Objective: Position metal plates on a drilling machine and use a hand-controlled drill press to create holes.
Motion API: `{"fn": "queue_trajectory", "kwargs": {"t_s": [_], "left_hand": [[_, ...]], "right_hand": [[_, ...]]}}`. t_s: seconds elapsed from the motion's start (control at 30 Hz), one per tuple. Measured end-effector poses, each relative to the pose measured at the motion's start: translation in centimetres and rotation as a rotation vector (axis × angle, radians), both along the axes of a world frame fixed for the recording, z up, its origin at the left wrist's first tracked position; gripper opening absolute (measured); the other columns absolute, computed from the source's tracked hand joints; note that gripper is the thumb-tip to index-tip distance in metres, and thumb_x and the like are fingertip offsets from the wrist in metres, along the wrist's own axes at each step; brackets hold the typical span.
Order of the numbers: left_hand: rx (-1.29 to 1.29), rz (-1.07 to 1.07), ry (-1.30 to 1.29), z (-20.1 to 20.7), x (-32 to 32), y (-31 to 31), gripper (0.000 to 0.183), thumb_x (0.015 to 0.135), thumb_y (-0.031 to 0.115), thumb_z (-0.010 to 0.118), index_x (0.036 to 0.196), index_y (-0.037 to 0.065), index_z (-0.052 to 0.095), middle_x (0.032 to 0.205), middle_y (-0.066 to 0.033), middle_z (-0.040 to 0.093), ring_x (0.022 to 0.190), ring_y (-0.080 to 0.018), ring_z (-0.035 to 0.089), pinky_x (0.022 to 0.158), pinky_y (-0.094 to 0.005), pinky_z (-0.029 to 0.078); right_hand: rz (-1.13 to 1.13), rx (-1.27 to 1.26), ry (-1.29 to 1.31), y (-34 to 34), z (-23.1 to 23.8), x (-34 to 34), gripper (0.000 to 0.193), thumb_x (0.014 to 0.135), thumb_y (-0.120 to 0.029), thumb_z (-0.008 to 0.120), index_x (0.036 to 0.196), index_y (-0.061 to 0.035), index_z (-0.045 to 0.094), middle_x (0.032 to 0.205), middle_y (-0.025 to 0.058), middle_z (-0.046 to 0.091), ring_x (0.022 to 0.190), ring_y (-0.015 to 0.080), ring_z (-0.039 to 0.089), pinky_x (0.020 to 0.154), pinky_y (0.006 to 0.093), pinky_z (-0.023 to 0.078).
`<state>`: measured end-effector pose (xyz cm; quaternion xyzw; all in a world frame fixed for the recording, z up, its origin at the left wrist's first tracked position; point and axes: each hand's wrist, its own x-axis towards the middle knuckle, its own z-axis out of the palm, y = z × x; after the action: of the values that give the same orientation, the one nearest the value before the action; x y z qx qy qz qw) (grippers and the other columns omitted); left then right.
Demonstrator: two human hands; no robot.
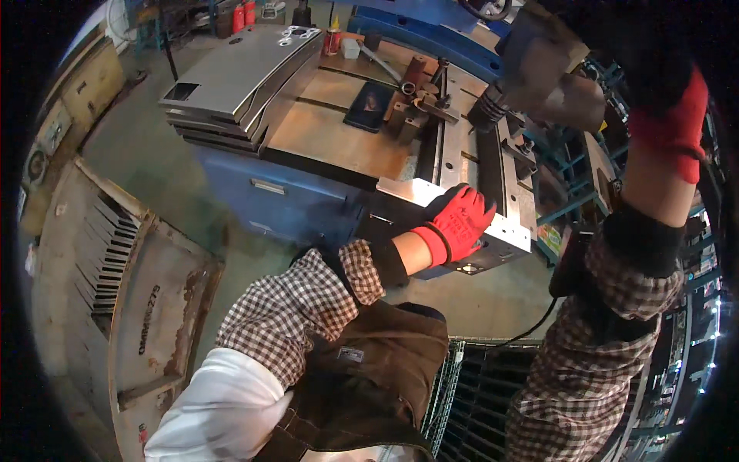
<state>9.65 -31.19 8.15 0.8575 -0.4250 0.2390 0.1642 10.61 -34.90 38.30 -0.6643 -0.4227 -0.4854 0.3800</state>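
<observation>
My left hand, in a red and black glove, rests at the front edge of a bright metal plate on the machine table. Its fingers are bent together over the plate; their tips are hidden. At the upper right my right hand, in a similar glove, is raised beside the machine's grey head. Dark shadow hides its fingers and whatever they touch. Below the head is a dark ribbed cylindrical part. Clamping parts stand on the table, left of the long rail.
Stacked metal plates fill the table's left end. Near them lie a dark-screened tablet, a wrench and a small red bottle. A rusty metal cabinet stands at left. A black cable hangs near my right forearm.
</observation>
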Motion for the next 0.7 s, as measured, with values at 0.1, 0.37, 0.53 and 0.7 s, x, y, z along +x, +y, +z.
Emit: {"fn": "queue_trajectory", "kwargs": {"t_s": [0.1, 0.37, 0.53, 0.7], "left_hand": [[0.028, -0.003, -0.003, 0.3, -0.1, -0.6, 0.081, 0.077, 0.046, 0.078, 0.138, -0.001, 0.051, 0.113, -0.0199, 0.063, 0.114, -0.0340, 0.056, 0.110, -0.0487, 0.037], [0.013, 0.008, -0.055, -0.1, 0.0, -0.8, 0.078, 0.077, 0.044, 0.078, 0.138, 0.002, 0.052, 0.110, -0.0195, 0.063, 0.113, -0.0338, 0.057, 0.109, -0.0483, 0.038], [0.087, 0.006, 0.039, 0.1, 0.0, -0.6, 0.080, 0.077, 0.047, 0.078, 0.138, 0.000, 0.055, 0.122, -0.0239, 0.060, 0.119, -0.0357, 0.054, 0.102, -0.0464, 0.041], [0.064, 0.010, 0.000, -0.4, 0.0, -0.6, 0.070, 0.079, 0.050, 0.075, 0.129, 0.004, 0.060, 0.119, -0.0205, 0.062, 0.117, -0.0335, 0.054, 0.101, -0.0450, 0.041]], "right_hand": [[-0.040, -0.005, -0.049, -0.5, -0.4, -0.6, 0.042, 0.103, -0.013, 0.053, 0.142, 0.0030, 0.053, 0.135, 0.0167, 0.063, 0.116, 0.0254, 0.065, 0.099, 0.0349, 0.053], [-0.258, -0.158, -0.276, -1.3, -3.4, -2.1, 0.041, 0.101, -0.010, 0.056, 0.140, 0.0042, 0.055, 0.131, 0.0168, 0.065, 0.112, 0.0245, 0.067, 0.094, 0.0333, 0.056], [0.032, 0.087, 0.018, -0.1, -7.0, -2.1, 0.041, 0.102, -0.010, 0.057, 0.141, 0.0030, 0.055, 0.132, 0.0143, 0.066, 0.110, 0.0225, 0.068, 0.091, 0.0325, 0.058], [0.359, 0.204, 0.268, 0.6, -8.1, -3.0, 0.042, 0.104, -0.014, 0.059, 0.143, 0.0008, 0.055, 0.132, 0.0122, 0.066, 0.109, 0.0210, 0.068, 0.090, 0.0323, 0.058]]}}
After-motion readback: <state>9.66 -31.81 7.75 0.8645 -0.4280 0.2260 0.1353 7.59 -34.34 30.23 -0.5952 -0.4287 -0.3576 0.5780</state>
